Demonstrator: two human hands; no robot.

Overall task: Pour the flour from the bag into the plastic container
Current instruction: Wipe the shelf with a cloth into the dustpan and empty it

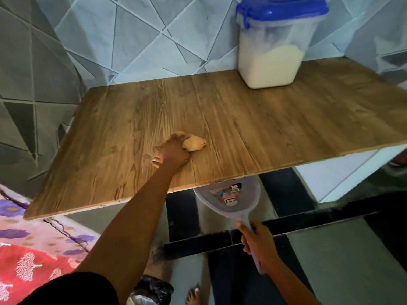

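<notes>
Two hands inspected. Found left hand (pixel 174 150) on the wooden tabletop (pixel 264 133), fingers curled round a yellowish cloth (pixel 195 143). Found right hand (pixel 258 243) gripping the handle of a grey dustpan (pixel 229 194), just below the near edge. Located plastic container (pixel 273 47), blue lid (pixel 282 8) on, partly filled with flour (pixel 268 64), far right, by the tiled wall (pixel 143 36).
</notes>
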